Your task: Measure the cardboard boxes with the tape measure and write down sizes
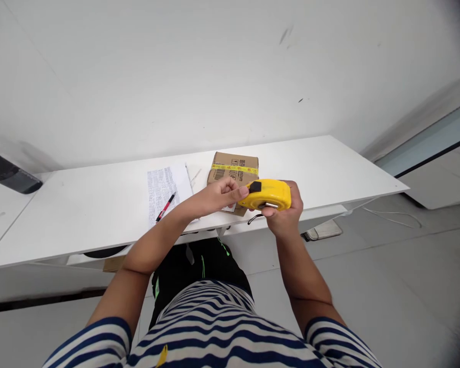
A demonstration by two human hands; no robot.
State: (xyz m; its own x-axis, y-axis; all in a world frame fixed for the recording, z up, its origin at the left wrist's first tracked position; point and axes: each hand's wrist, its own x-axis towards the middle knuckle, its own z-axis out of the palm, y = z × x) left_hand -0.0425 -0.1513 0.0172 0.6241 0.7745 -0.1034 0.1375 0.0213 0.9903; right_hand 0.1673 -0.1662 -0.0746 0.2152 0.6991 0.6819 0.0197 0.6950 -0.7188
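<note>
My right hand (287, 217) is wrapped round a yellow tape measure (276, 191) with a black button on its front top edge. It is held up in the air in front of the table's near edge. My left hand (226, 194) is closed at the left end of the tape measure, with the thumb tip against it and the fingers curled. The blade's end is hidden there. Behind both hands a brown cardboard box (235, 159) with yellow printed tape across it lies on the white table, partly covered by them. A dark wrist strap (255, 219) hangs below the tape measure.
Left of the box lie sheets of paper (163, 181) covered in writing, with a red and black pen (165, 206) on top. The white table (80, 204) runs along the wall. At the far left stands a dark object (11, 171). A cable (394, 212) lies on the floor at right.
</note>
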